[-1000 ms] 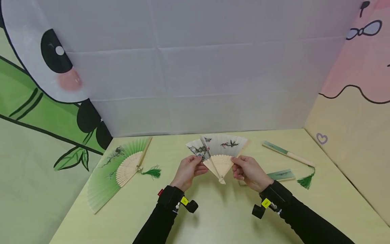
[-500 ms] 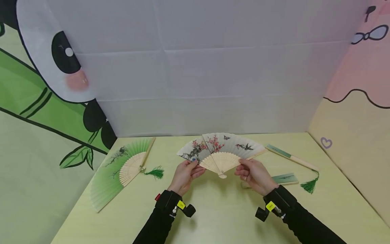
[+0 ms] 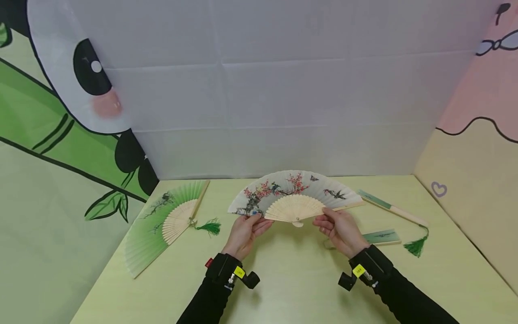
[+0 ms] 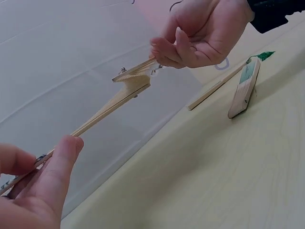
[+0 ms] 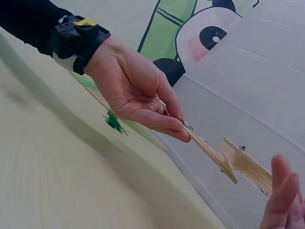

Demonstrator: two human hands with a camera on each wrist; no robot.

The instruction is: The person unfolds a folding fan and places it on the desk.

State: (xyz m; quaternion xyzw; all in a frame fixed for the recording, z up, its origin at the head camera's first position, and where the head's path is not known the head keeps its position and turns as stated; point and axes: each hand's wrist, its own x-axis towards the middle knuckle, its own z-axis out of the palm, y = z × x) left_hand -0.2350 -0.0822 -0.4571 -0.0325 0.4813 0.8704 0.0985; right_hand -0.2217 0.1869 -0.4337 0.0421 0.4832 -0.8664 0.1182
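Observation:
A white folding fan point(image 3: 299, 180) with painted red blossoms and birds is spread wide above the table, its pale wooden ribs point(image 3: 297, 207) meeting at a pivot at the bottom. My left hand point(image 3: 244, 234) pinches its left end between thumb and fingers. On the other side, my right hand point(image 3: 341, 229) pinches the right outer stick. From the left wrist view the fan's sticks point(image 4: 114, 105) appear edge-on, running from my left hand point(image 4: 43, 186) to my right hand point(image 4: 205, 33). The right wrist view shows my left fingers curled against the fan's edge point(image 5: 205, 148).
An open green fan point(image 3: 158, 229) with a green tassel point(image 3: 209, 227) lies at the left. At the right lies a folded green fan point(image 3: 392, 208) with its tassel point(image 3: 416, 247); another folded fan point(image 3: 382, 237) is partly behind my right hand. A grey-white backdrop point(image 3: 263, 90) rises behind the table.
The white fan has spread from a narrower, partly folded shape to a wide arc, showing more blossoms. My hands have moved slightly apart. The head view has shifted slightly.

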